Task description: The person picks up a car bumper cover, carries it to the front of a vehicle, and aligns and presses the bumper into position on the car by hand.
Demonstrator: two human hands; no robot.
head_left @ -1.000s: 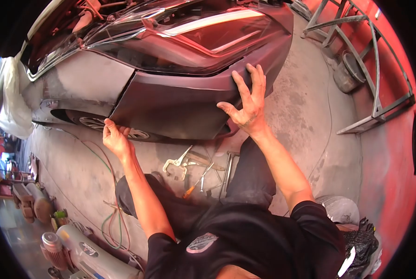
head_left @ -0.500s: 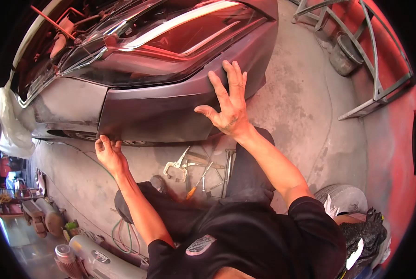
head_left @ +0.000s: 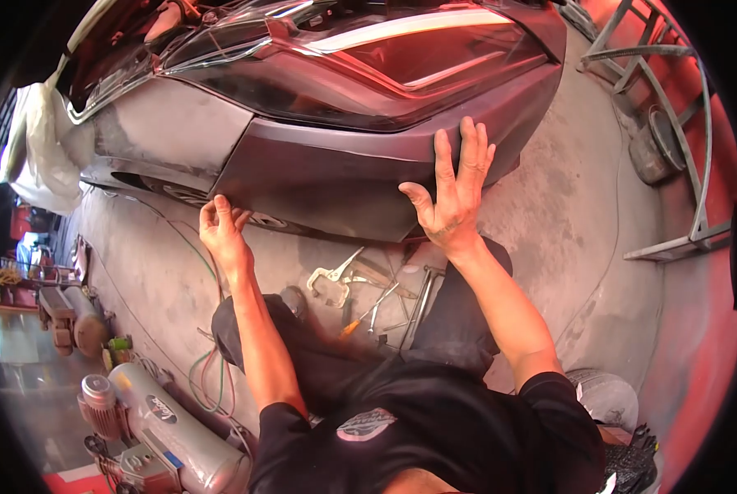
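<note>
A dark grey car bumper (head_left: pixel 327 185) curves across the view in front of me, below a red-tinted light unit (head_left: pixel 459 70). My left hand (head_left: pixel 225 243) is at the bumper's lower corner by the wheel opening, thumb and curled fingers closed on its edge. Fingers spread, my right hand (head_left: pixel 453 206) lies open against the bumper's outer face, to the right. Left of the bumper, across a narrow seam, is a patchy grey body panel (head_left: pixel 171 123). On the floor between my knees lie a C-shaped locking clamp (head_left: pixel 329 284) and an orange-handled screwdriver (head_left: pixel 350 328).
Several more metal tools (head_left: pixel 422 300) lie beside the clamp. At the lower left stands an air compressor (head_left: pixel 171 428), with hoses (head_left: pixel 200 379) running along the floor. A metal frame (head_left: pixel 702 165) and a bucket (head_left: pixel 655 152) stand against the right wall. Plastic sheeting (head_left: pixel 43 148) hangs at the far left.
The camera view has shifted, so the car and both hands appear farther right. The left hand remains at the bumper's lower edge and the right hand stays spread on its face.
</note>
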